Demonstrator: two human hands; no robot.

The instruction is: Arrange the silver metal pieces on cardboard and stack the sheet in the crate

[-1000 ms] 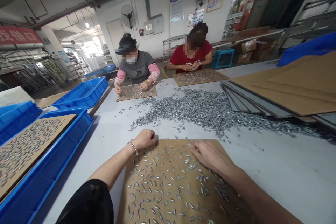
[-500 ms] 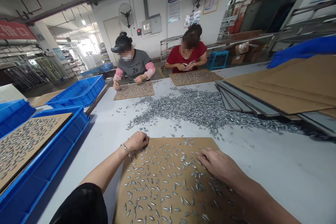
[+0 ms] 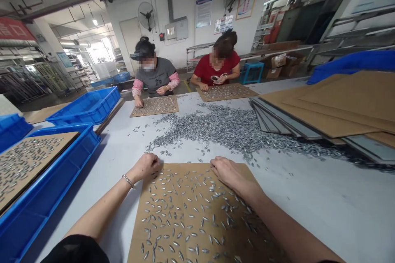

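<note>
A brown board (image 3: 185, 250) lies before me, covered with small silver spindle-shaped metal pieces (image 3: 191, 215). At its far left corner rests my left hand (image 3: 148, 166), fingers curled together. Whatever may be between those fingertips is hidden. My right hand (image 3: 226, 172) is over the far right part of the board, its fingers bent and pressed together near the far edge, next to several pieces lying close together. I cannot make out what it pinches, if anything. Beyond the board spreads a large heap of the same metal pieces (image 3: 222, 127).
Blue crates (image 3: 89, 104) stand on the left, one bearing another filled board (image 3: 33, 160). Stacked brown boards (image 3: 348, 98) lie on the right. Across the white table (image 3: 120, 156), a person in grey (image 3: 157, 74) and a person in red (image 3: 205, 68) work at their own boards.
My right hand has moved left and away from me, to the board's far edge. My left hand stays near the far left corner. The view has shifted slightly.
</note>
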